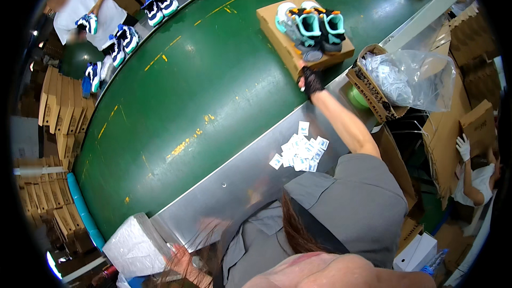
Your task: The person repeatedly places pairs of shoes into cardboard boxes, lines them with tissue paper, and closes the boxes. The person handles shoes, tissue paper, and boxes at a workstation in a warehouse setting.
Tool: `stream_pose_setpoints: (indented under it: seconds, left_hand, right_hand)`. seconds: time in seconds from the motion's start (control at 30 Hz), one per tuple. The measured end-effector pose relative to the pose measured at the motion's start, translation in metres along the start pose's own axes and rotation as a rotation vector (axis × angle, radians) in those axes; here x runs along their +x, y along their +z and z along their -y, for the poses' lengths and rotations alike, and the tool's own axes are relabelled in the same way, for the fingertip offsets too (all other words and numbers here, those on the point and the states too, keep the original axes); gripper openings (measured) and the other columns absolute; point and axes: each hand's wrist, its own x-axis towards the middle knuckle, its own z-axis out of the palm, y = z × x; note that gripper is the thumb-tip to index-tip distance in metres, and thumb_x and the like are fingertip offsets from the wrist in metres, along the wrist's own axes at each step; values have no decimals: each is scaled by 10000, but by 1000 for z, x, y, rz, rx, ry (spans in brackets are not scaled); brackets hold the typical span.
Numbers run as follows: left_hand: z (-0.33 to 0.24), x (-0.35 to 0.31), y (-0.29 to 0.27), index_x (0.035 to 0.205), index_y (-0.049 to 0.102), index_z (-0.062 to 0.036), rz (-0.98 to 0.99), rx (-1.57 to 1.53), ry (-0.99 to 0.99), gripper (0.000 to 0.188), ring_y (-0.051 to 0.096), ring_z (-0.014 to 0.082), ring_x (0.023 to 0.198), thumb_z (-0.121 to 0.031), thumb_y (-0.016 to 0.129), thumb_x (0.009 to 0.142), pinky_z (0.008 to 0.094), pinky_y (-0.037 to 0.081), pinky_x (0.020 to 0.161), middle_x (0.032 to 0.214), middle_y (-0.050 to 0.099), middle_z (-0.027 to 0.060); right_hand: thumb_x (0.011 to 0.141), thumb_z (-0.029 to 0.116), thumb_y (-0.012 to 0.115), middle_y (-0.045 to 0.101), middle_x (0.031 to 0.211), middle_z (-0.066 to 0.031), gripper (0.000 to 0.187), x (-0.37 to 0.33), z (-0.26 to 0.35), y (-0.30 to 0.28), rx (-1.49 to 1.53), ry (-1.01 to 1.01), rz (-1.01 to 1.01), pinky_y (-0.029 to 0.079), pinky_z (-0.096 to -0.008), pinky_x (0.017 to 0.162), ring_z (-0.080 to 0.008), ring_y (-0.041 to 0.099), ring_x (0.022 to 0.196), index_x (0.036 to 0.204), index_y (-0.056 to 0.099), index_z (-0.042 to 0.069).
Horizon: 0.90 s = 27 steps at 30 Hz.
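My right hand (310, 81), in a black fingerless glove, reaches far forward and grips the near corner of a flat brown cardboard box (277, 32). On that box stands a pair of sneakers (322, 29) in black, grey and mint with orange details. White round pieces sit at the far end of the shoes. Low at the left, my left hand (182, 262) is beside a white stack wrapped in clear plastic (136, 248). Strands of hair cross that hand, and its fingers are hard to make out.
Small white printed packets (301, 152) lie piled on the metal ledge (213, 197) along the green conveyor (213, 96). At right, a carton (373, 88) holds a plastic bag of packets (392, 80). Across the belt, a person (88, 8) handles a shoe; another person's gloved hand (463, 148) touches cardboard.
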Motion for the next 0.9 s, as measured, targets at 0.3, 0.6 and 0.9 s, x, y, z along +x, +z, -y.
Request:
stream_pose_setpoints:
  seconds: [0.3,0.6,0.9]
  left_hand:
    - [20,7,72,1254,332,-70,188,226,-29,600,448,301,1078,-431,532,817,432,391,880,1241,386,166]
    - [21,15,6,1188,375,-58,116,252,-51,547,497,277,968,-400,565,805,411,429,782,1103,463,148]
    - [11,38,2,1156,421,-42,189,395,10,477,517,258,945,-354,561,823,355,437,752,1063,509,125]
  right_hand:
    - [668,169,701,490,1120,-158,589,-217,56,30,-1124,-1307,416,442,-372,834,-326,518,992,1210,479,114]
    - [586,418,731,553,937,-192,555,-157,53,77,-1464,-1007,361,452,-416,740,-369,548,852,1050,572,158]
    - [601,249,776,589,826,-101,381,-269,97,107,-1190,-1026,852,457,-316,694,-186,575,761,856,597,31]
